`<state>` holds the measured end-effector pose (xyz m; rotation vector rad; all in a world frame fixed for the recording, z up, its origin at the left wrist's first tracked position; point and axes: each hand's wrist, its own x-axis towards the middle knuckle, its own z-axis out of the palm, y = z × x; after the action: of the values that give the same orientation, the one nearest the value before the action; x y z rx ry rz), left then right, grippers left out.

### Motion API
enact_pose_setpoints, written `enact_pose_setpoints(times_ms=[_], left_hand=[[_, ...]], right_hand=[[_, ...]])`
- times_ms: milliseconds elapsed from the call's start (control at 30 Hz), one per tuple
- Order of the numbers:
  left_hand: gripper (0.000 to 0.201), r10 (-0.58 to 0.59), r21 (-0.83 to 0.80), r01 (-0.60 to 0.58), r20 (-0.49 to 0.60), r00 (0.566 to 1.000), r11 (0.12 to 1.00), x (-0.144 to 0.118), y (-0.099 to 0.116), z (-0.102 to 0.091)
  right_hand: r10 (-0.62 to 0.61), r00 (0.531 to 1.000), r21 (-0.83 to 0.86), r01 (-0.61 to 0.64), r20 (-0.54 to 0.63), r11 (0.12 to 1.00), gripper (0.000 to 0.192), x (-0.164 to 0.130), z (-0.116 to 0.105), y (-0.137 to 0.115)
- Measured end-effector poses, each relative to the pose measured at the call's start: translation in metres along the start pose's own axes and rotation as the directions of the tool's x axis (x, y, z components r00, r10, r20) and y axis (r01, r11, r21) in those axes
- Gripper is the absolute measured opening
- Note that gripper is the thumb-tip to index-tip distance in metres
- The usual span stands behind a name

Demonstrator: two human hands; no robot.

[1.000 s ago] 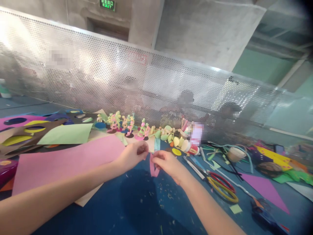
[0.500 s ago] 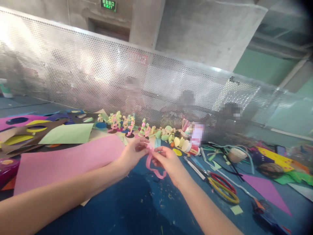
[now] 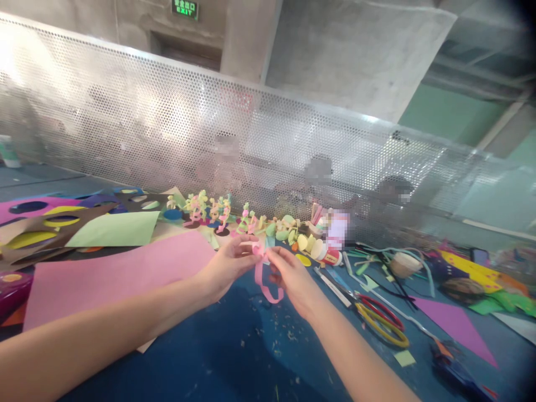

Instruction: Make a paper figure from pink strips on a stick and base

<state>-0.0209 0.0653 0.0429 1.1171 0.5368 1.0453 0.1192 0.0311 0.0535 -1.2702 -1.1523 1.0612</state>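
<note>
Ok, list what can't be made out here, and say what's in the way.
- Head view: the pinched part of the pink strip, covered by fingers of the left hand and right hand.
- Head view: the rest of the magenta object, cut off by the left edge.
- Head view: lettering on the red-labelled bottle, too small and blurred.
- Head view: details beyond the perforated panel, obscured by its mesh.

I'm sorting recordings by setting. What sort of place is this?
Probably a craft workspace: scissors and a large pink sheet lie on the blue table, with small colourful figures behind. The lit exit sign suggests a public or commercial building.
</note>
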Motion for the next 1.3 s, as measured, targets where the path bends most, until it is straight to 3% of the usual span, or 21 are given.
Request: enact_pose_setpoints(times_ms=[100,267,400,500,733,967,1167,1300], left_hand=[[0.029,0.000,-0.026,0.000,0.007,1.000,1.000,0.004,0.003,-0.005],[0.033,-0.073,0.030,0.073,0.019,0.997,0.997,0.007,0.006,-0.010],[0.036,-0.113,0.116,0.106,0.053,0.992,0.988,0.007,0.008,-0.011],[0.037,-0.126,0.171,0.114,0.061,0.990,0.979,0.008,0.011,-0.012],[0.033,-0.112,0.199,0.092,0.094,0.989,0.976,0.013,0.014,-0.019],[0.038,-0.173,0.194,0.140,0.163,0.971,0.971,0.012,0.017,-0.020],[0.035,-0.168,0.186,0.140,0.148,0.975,0.973,0.013,0.021,-0.022],[0.032,-0.158,0.264,0.122,0.118,0.980,0.957,0.014,0.023,-0.021]], right_hand=[[-0.057,0.995,0.029,0.055,0.076,0.998,0.018,0.004,-0.009,-0.003],[-0.293,0.924,-0.198,0.344,0.247,0.918,0.022,0.008,-0.019,-0.004],[-0.414,0.878,-0.350,0.476,0.239,0.807,0.012,0.009,-0.020,0.000],[-0.486,0.844,-0.374,0.536,0.226,0.757,0.008,0.010,-0.021,0.002],[-0.502,0.828,-0.403,0.561,0.250,0.723,0.007,0.008,-0.024,-0.002],[-0.528,0.792,-0.435,0.610,0.306,0.663,0.009,0.006,-0.022,-0.001],[-0.531,0.792,-0.442,0.609,0.300,0.658,0.007,0.006,-0.025,-0.005],[-0.525,0.792,-0.444,0.610,0.312,0.656,0.007,0.004,-0.024,-0.007]])
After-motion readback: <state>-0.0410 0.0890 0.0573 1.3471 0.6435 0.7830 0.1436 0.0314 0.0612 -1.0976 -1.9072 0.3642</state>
